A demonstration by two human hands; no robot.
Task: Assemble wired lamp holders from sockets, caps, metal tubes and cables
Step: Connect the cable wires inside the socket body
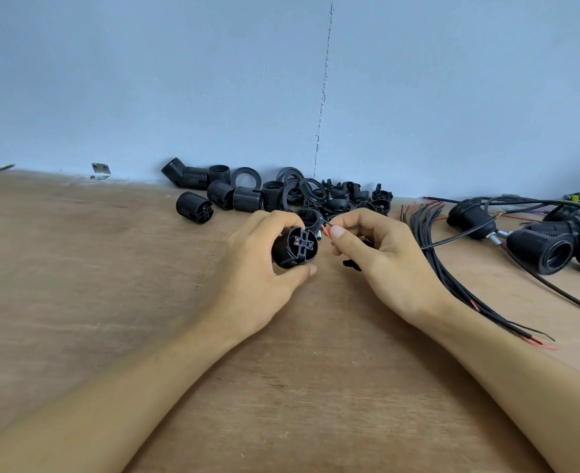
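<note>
**Q:** How is the socket [293, 248] being held, and why?

**A:** It is being gripped by the left hand [258, 268] just above the desk [111, 274]. The fingers [281, 217] are being curled over its top and the thumb is being pressed beneath. Its terminal end, marked by a cross-shaped rib, is being turned toward the viewer and the right hand [377, 256], presumably so that the terminal openings are being kept in sight for wiring.

**Q:** What is being done by the right hand?

**A:** The red wire end [325, 230] of a black cable [452, 238] is being pinched between thumb and forefinger. The cable is being trailed off to the right across the desk. A dark part is being partly hidden beneath the palm and cannot be identified.

**Q:** Where is the wire end being kept relative to the socket?

**A:** It is being held just beside the socket's upper right edge, apart from it and not yet entered. Insertion of the conductor into a terminal is being judged the step in hand.

**Q:** Why is the stock being laid out so?

**A:** Loose sockets and caps [247, 198] are being kept against the wall, spare cables [459, 288] to the right, and wired lamp holders [537, 245] beyond them. Each is probably being kept within reach.
</note>
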